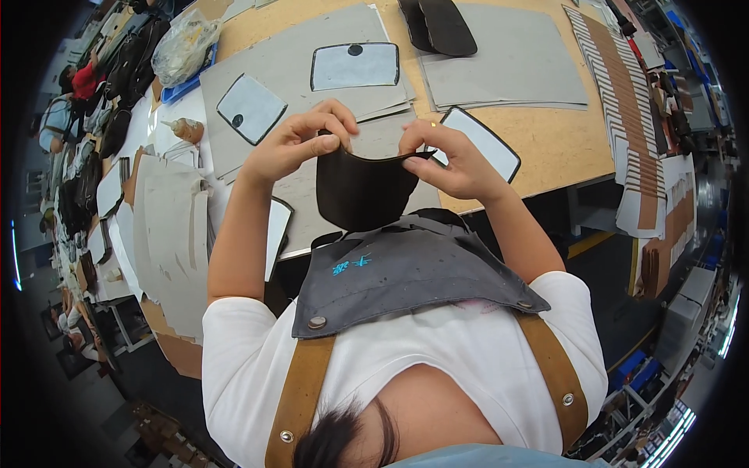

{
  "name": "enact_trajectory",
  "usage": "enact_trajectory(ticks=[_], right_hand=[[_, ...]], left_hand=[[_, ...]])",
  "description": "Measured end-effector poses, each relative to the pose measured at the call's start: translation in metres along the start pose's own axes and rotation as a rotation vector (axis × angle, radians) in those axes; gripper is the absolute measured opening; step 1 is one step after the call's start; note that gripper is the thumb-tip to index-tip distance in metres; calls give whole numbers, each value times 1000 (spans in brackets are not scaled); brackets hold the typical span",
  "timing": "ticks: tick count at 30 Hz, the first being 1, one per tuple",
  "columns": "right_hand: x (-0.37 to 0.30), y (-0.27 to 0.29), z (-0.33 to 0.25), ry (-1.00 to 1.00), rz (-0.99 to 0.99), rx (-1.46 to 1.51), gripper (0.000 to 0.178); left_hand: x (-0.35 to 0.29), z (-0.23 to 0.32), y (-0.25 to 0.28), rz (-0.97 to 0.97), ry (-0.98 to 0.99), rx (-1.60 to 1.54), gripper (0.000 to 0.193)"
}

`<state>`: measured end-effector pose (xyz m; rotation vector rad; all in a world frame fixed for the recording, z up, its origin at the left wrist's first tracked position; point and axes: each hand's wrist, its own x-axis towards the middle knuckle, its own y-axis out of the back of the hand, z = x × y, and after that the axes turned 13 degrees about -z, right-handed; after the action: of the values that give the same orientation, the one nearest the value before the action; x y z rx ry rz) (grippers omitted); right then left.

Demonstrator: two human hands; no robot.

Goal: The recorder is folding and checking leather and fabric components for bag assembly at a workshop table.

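Black, curved panel (365, 193), its far face hidden, has its upper edge pinched by both hands (296, 142) (462, 162).

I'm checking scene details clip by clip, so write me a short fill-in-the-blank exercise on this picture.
1. The right hand wears a small metal ring coloured ____.
2. Counting the left hand, the number of hands holding the dark, round-cornered, leather-like piece is ____.
3. The translucent brownish plastic bottle is on the person's ____ side.

Missing words: gold; two; left
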<state>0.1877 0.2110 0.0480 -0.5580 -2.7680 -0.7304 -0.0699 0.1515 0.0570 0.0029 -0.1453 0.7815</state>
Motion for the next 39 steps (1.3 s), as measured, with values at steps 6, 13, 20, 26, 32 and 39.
enact_trajectory(ticks=[6, 13, 20, 26, 32, 39], right_hand=[[1, -16, -10, -164, 70, 203, 7], [-8, -17, -2, -170, 251, 326, 13], [-11, -18, 13, -45, 212, 470, 9], [3, -13, -9, -135, 205, 101, 11], [0, -12, 4, -155, 169, 70, 16], [9, -14, -2, -273, 215, -6, 18]], left_hand=[[28, 24, -40, 133, 192, 952, 17], [28, 17, -43, 253, 142, 816, 11], [30, 15, -40, 234, 148, 799, 10], [35, 24, -39, 211, 175, 970, 9], [39, 26, -37, 183, 184, 977, 8], [49, 33, -38, 275, 133, 1443, 23]])
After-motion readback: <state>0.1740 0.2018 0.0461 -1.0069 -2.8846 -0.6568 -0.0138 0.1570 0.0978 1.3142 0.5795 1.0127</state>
